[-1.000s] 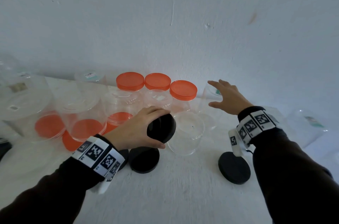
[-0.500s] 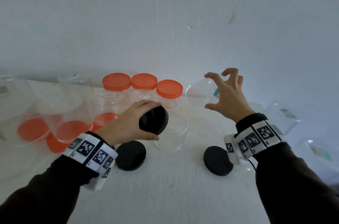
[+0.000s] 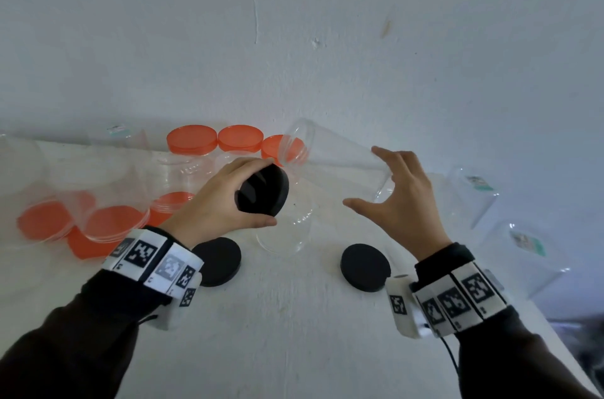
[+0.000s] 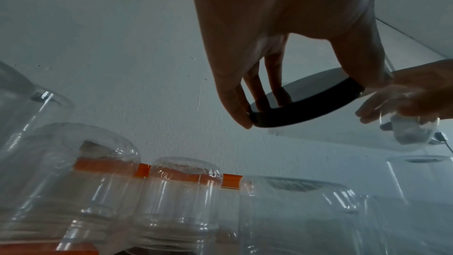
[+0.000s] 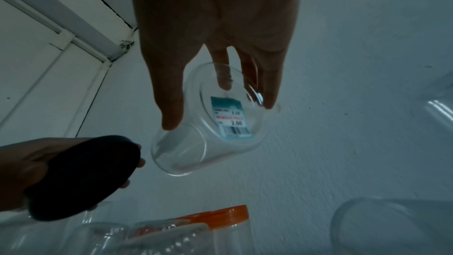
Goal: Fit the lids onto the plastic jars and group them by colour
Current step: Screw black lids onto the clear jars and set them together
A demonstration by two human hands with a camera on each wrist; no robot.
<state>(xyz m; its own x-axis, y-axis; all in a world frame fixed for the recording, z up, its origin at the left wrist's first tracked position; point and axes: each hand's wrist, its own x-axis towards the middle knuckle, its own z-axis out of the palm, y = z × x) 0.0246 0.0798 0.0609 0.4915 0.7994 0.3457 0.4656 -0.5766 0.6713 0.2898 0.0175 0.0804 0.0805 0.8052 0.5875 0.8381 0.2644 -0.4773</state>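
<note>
Dim wrist views, wide-angle edge distortion

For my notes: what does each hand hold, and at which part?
Left hand grips black lid by its rim; right hand holds clear jar at its base.

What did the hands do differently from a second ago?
The right hand reached back, took hold of a clear jar and lifted it, tipping its mouth toward the black lid. The left hand kept gripping that lid; two black lids stayed on the table.

Black lid (image 3: 262, 191); orange lids (image 3: 192, 138); checkered wristbands (image 3: 153, 263)
</note>
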